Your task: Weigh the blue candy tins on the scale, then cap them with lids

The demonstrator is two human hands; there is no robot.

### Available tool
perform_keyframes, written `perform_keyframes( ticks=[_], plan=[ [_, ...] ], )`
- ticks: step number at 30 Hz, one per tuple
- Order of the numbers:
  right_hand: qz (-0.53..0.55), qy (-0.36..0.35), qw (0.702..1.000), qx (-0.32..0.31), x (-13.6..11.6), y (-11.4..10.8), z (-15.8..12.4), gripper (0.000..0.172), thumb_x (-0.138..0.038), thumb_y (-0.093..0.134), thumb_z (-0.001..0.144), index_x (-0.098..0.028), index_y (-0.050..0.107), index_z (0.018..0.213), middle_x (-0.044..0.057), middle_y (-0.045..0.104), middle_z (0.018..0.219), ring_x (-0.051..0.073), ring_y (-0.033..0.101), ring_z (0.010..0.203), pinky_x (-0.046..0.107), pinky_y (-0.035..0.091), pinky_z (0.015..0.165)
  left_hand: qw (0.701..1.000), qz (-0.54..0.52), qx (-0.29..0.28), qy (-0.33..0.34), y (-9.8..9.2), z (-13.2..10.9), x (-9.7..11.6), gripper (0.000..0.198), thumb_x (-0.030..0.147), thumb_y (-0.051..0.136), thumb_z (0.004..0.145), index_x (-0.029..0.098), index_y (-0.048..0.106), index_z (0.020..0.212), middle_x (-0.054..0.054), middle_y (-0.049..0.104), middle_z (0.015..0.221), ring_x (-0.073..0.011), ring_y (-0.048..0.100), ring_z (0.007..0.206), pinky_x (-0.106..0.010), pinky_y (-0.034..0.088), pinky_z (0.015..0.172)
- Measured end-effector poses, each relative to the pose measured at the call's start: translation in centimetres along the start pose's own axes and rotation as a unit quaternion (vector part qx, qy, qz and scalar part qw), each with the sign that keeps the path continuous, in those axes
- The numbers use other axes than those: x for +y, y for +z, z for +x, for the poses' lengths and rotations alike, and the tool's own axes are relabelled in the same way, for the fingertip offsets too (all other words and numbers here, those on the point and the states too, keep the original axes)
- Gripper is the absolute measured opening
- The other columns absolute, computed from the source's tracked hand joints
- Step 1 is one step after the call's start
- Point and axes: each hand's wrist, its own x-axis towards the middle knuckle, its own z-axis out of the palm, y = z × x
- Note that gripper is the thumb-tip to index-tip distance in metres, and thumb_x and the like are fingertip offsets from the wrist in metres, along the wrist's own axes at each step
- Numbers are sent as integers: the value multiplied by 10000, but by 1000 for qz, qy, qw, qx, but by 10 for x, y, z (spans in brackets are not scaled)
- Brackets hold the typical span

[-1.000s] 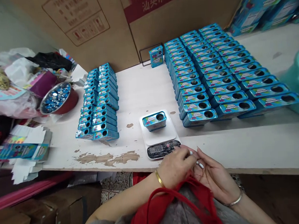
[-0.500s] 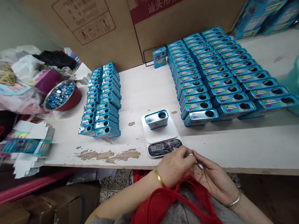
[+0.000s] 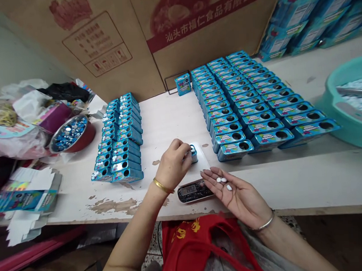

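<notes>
Lying in the right hand (image 3: 241, 196): three white pellets (image 3: 223, 180) near one scale (image 3: 193, 192).

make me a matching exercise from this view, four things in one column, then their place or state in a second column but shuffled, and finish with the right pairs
Things
1. Three white pieces
2. Gold bracelet
3. Red-sided bowl
4. Scale

Places and states
A. Holding shiny blue pieces
B. Bearing a blue tin
C. On the open right hand
D. At the wrist of the left hand

Pairs: 1-C, 2-D, 3-A, 4-B
</notes>
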Motion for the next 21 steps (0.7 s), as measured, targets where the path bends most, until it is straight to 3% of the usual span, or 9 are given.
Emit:
perform_keyframes(
  ticks=[4, 7, 12, 14, 17, 21],
  plan=[
    [-8, -6, 1000, 25, -1, -9, -1, 240, -132, 440, 887, -62, 664, 938, 183, 679, 1048, 257, 628, 1045, 326, 553, 851, 1000, -6, -14, 4, -4, -6, 2, 162, 191, 473, 882, 166, 557, 1018, -60, 554, 953, -133, 537, 810, -261, 459, 724],
    [-35, -12, 997, 66, -2, -21, -1, 224, -105, 455, 859, -77, 667, 926, 153, 703, 936, 201, 685, 872, 240, 579, 692, 999, -35, -25, 25, 4, -24, 16, 174, 187, 433, 902, 152, 559, 1017, -73, 571, 954, -149, 545, 878, -273, 458, 778],
    [-74, -62, 988, 119, -6, -51, -1, 197, -73, 536, 756, -118, 677, 886, 92, 704, 813, 129, 658, 686, 185, 557, 595, 960, -63, -241, 127, 43, -68, 47, 171, 261, 439, 900, 172, 581, 932, -45, 593, 884, -143, 547, 801, -243, 440, 677],
    [-89, -88, 983, 133, -9, -64, -1, 181, -79, 595, 703, -127, 682, 854, 82, 703, 804, 117, 645, 667, 166, 549, 577, 940, -66, -293, 161, 57, -80, 56, 173, 274, 443, 897, 185, 585, 940, -33, 600, 890, -141, 546, 805, -241, 428, 666],
    [-120, -115, 976, 137, -12, -77, -1, 175, -95, 663, 653, -135, 689, 822, 71, 703, 792, 108, 639, 661, 145, 541, 572, 931, -66, -311, 179, 65, -86, 60, 170, 249, 446, 886, 179, 584, 958, -30, 601, 914, -138, 539, 813, -241, 417, 675],
    [-152, -121, 973, 128, -9, -82, 0, 188, -102, 707, 637, -143, 695, 820, 58, 707, 807, 99, 646, 680, 123, 536, 590, 935, -62, -304, 173, 61, -84, 59, 170, 241, 443, 883, 162, 582, 942, -42, 596, 929, -143, 533, 823, -245, 411, 704]
  ],
)
